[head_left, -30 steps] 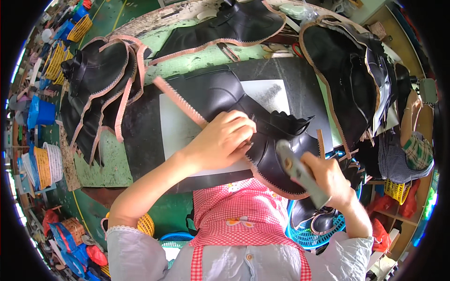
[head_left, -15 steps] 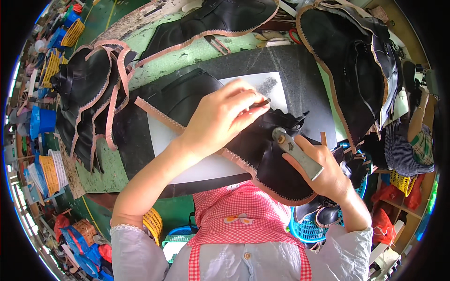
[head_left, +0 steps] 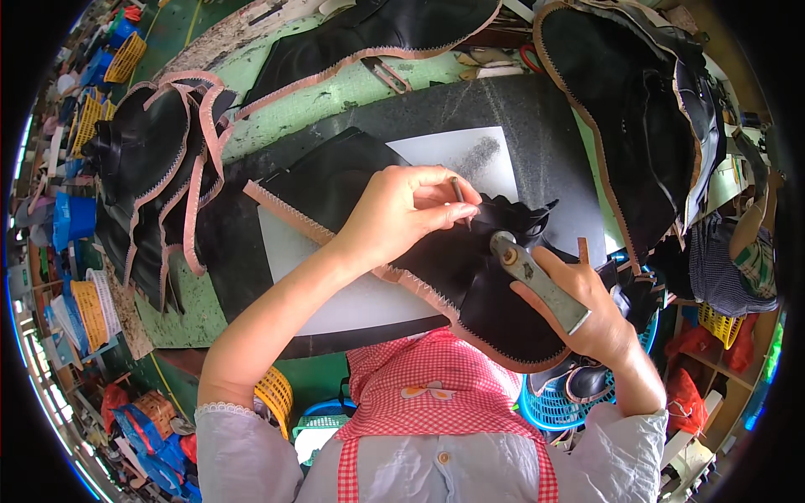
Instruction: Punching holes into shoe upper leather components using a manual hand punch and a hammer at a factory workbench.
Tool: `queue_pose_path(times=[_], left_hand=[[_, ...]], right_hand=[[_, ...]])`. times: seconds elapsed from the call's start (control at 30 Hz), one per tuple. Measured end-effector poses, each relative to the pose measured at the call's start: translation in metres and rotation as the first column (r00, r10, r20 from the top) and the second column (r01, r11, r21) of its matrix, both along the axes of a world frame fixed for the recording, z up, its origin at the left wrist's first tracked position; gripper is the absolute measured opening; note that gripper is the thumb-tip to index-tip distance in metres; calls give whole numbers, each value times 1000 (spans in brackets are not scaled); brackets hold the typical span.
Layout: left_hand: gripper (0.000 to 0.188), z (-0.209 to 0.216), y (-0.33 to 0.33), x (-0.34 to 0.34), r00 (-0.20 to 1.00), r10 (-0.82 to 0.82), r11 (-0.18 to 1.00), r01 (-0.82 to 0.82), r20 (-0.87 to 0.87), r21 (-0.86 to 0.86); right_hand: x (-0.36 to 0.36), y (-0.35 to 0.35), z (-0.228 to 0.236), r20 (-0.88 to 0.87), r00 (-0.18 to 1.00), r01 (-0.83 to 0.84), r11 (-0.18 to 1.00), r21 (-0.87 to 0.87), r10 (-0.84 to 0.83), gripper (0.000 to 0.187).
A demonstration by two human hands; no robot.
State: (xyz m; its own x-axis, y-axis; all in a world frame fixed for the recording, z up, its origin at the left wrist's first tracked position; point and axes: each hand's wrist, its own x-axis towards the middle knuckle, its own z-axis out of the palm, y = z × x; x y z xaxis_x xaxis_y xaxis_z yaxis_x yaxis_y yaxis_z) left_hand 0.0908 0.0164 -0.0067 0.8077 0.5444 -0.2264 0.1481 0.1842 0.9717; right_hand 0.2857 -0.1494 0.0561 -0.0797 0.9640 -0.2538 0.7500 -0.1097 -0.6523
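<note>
A black leather upper [head_left: 511,306] with a zigzag-stitched tan edge lies across the white sheet [head_left: 344,302]. Pinched between the thumb and fingers of my left hand [head_left: 402,205] is a slim dark metal punch [head_left: 460,197]. It stands near upright, its lower end close to the leather beside a ruffled black edge [head_left: 524,218]; whether it touches is unclear. My right hand [head_left: 587,293] is closed round a grey metal bar-shaped tool [head_left: 543,285] with a rounded end, just right of the punch and over the leather. The hand hides part of this tool.
Under the sheet is a dark board [head_left: 545,126] on a green tabletop [head_left: 197,323]. More black leather pieces lie in a left stack [head_left: 159,134], a far piece [head_left: 377,33] and a right pile [head_left: 620,109]. A blue basket [head_left: 549,411] stands below the table edge at right.
The punch in my left hand has tipped from lying nearly flat to near upright, its end now pointing down. My right hand has shifted slightly right and down with the grey tool.
</note>
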Motion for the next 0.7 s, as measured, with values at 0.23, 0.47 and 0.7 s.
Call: queue_pose_path(times=[0.23, 0.47, 0.7], left_hand=[[11, -7, -10, -1, 999, 35, 981, -41, 31, 192], [14, -6, -27, 3, 986, 57, 553, -163, 159, 817], [18, -5, -7, -2, 998, 60, 987, -55, -24, 153]], right_hand=[[5, 3, 8, -6, 999, 37, 997, 66, -37, 23], [16, -14, 28, -578, 811, 193, 890, 413, 93, 54], [-8, 4, 2, -67, 993, 109, 986, 124, -101, 15]])
